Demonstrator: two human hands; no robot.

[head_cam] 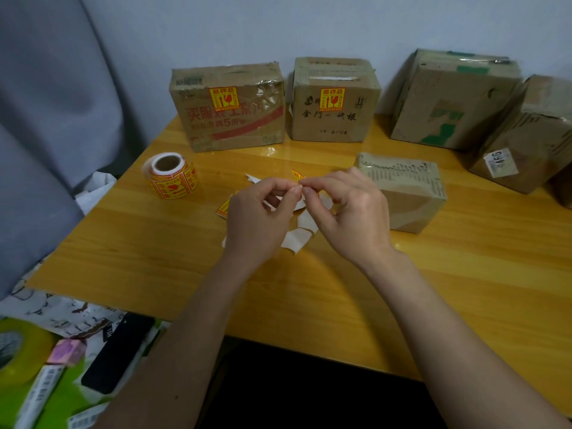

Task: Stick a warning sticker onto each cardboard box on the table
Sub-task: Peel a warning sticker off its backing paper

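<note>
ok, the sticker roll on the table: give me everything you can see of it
The sticker roll lies on its side on the left part of the yellow wooden table, open core facing up toward the camera. The core looks like brown cardboard ringed by white backing paper. The outer wraps show red and yellow warning stickers with a broken-glass symbol. It sits apart from both hands and in front of the left stickered box, touching neither. No loose tail is visible. Only the table touches it.

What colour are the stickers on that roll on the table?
Yellow with red print, on the sticker roll, seen in the head view.
</note>
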